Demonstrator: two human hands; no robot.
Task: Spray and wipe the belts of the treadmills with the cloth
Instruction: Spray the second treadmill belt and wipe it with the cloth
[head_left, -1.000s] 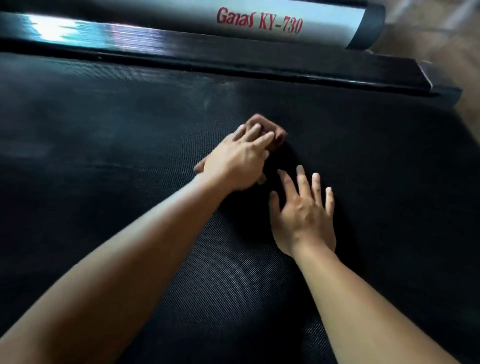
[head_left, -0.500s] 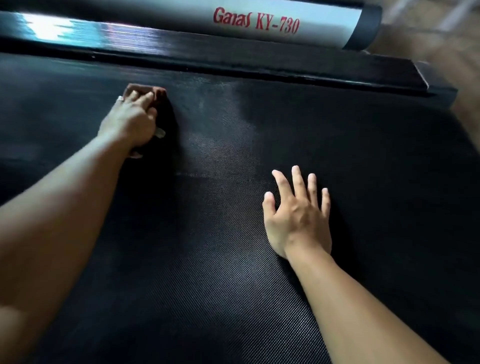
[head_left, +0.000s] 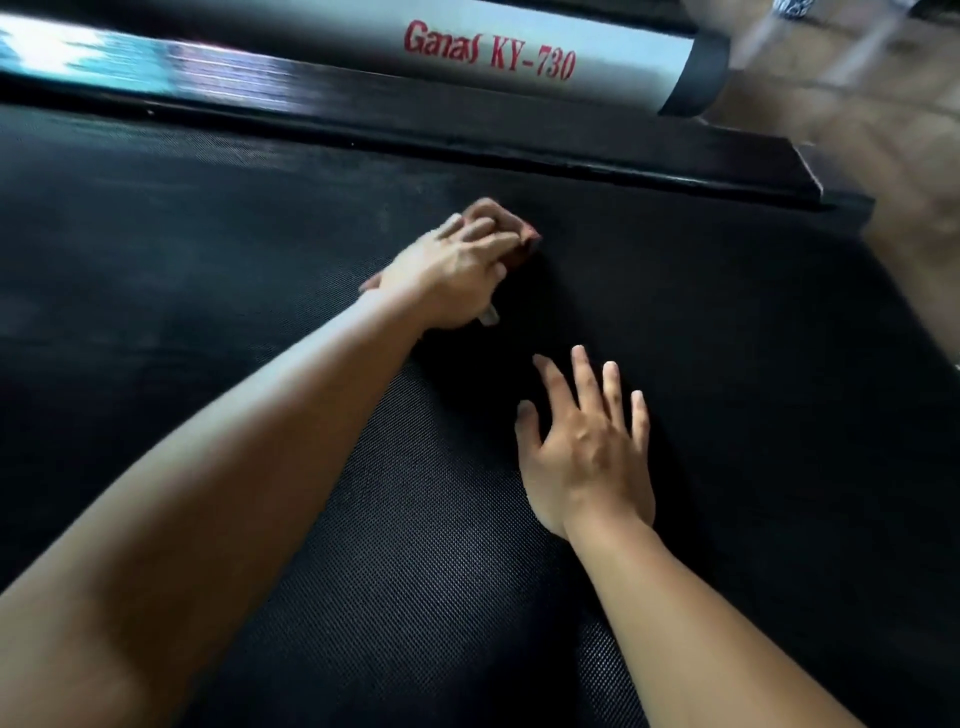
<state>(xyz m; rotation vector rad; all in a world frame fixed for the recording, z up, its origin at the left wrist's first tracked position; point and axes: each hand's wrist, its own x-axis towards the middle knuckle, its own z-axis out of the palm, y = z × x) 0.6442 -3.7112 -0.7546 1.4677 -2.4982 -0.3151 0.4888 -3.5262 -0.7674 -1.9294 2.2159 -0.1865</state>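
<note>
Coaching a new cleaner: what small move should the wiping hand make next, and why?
Probably slide the cloth left along the belt: the left hand presses it mid-belt, pale streaks show just left of it, and the right hand lies flat.

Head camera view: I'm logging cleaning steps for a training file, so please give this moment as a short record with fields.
surface: black textured treadmill belt
left hand: presses the cloth onto the belt, fingers laid over it
right hand: flat on bare belt, fingers spread, apart from the cloth
cloth colour: reddish-brown
beyond the belt: glossy black side rail, then a silver tube lettered Ganas KY-730
spray bottle: not in view
</note>
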